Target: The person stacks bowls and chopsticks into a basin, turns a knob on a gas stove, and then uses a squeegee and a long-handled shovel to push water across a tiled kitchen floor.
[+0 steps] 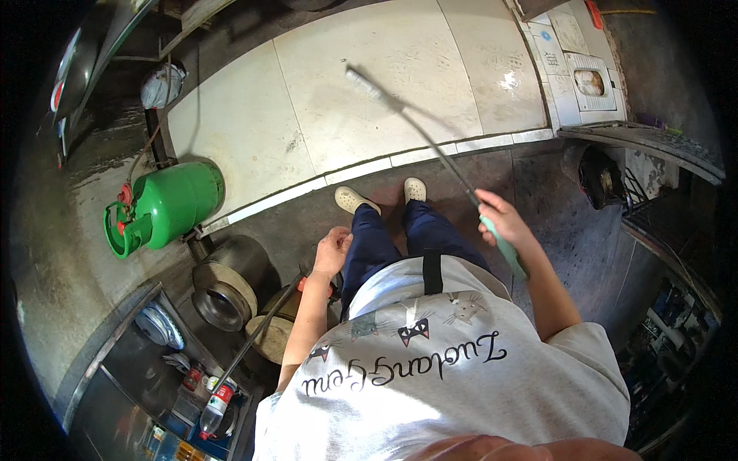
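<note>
My right hand (503,218) is closed around the pale green grip of a long dark-handled tool (433,148), held out over the large light tiles. The tool's whitish far end (364,82) is blurred; whether it is a brush or another head, I cannot tell. My left hand (332,252) hangs beside my left thigh with its fingers curled, and whether it holds anything is not clear. Just below it a dark pole (253,340) with a red part near its top leans by the pots. My feet in cream clogs (415,190) stand at the white tile edging (358,173).
A green gas cylinder (173,201) with a hose lies left of the tiles. Metal pots (222,299) stand below it. A shelf unit with a plastic bottle (215,408) is at lower left. A squat toilet (594,83) is at upper right, above a black-lined bin (601,176).
</note>
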Demonstrator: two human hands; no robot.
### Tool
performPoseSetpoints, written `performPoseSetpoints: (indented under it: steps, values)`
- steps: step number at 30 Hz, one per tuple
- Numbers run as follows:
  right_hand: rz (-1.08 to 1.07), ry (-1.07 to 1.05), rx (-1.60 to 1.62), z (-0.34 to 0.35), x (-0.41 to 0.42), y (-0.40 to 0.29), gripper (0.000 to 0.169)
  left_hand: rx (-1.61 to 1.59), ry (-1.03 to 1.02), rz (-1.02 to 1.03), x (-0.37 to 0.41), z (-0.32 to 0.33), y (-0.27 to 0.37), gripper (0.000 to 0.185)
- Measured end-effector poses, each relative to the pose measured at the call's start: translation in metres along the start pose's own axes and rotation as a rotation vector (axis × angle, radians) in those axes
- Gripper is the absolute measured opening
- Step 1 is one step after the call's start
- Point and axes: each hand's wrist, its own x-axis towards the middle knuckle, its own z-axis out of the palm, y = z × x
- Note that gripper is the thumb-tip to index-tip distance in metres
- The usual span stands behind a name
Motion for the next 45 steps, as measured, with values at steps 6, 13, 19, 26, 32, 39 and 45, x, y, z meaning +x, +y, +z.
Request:
performPoseSetpoints:
  steps: [6, 13, 19, 26, 32, 39, 45]
  values:
    - [-0.113, 0.41, -0.13, -0.017, 0.108, -0.05, 0.041, -0.004, 0.071, -0.027, -0.007, -0.036, -0.034, 0.023]
    - [-0.107, 0.406, -0.633, 0.058, 0.136, 0.046, 0.041, -0.089, 0.103, -0.068, -0.009, -0.057, -0.088, 0.023]
    - [0.022, 0.073, -0.125, 0.102, 0.032, -0.025, 0.045, -0.073, 0.117, -0.055, -0.006, -0.084, -0.092, 0.022]
    - [-0.244, 0.326, -0.613, 0.115, 0.184, -0.123, 0.043, -0.082, 0.133, -0.083, -0.01, -0.107, -0.1, 0.021]
    - [-0.081, 0.33, -0.799, 0.174, 0.226, -0.091, 0.052, -0.131, 0.146, -0.152, -0.023, -0.101, -0.124, 0.02]
    - [-0.416, 0.094, -1.086, 0.152, 0.105, 0.042, 0.048, -0.18, 0.143, -0.165, -0.018, -0.084, -0.125, 0.021]
    - [-0.029, 0.004, -0.498, 0.116, 0.028, -0.019, 0.044, -0.145, 0.18, -0.109, -0.017, -0.064, -0.115, 0.021]
